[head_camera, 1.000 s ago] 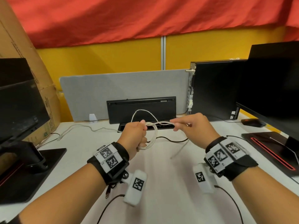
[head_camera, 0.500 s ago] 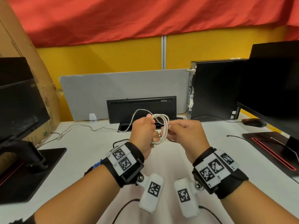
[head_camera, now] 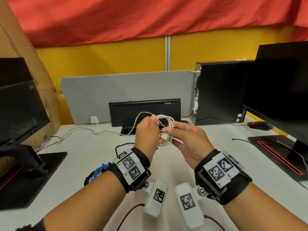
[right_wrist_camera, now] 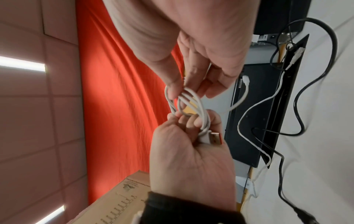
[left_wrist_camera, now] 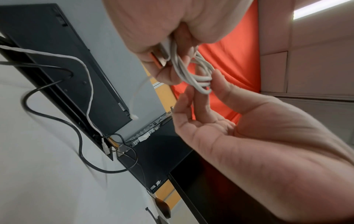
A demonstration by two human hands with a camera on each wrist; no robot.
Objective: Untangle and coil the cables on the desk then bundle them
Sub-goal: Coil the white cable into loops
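white cable (head_camera: 166, 130) light, springy | left hand (head_camera: 146, 135) clamps coil | right hand (head_camera: 188, 140) pinches loop | grip crossing strands

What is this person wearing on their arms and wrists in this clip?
Both forearms are bare. Each wrist carries a black strap bearing white plates with black square fiducial markers, and a white camera pod with its own marker hangs below, trailing a dark cable. A blue coiled band sits behind the left strap.
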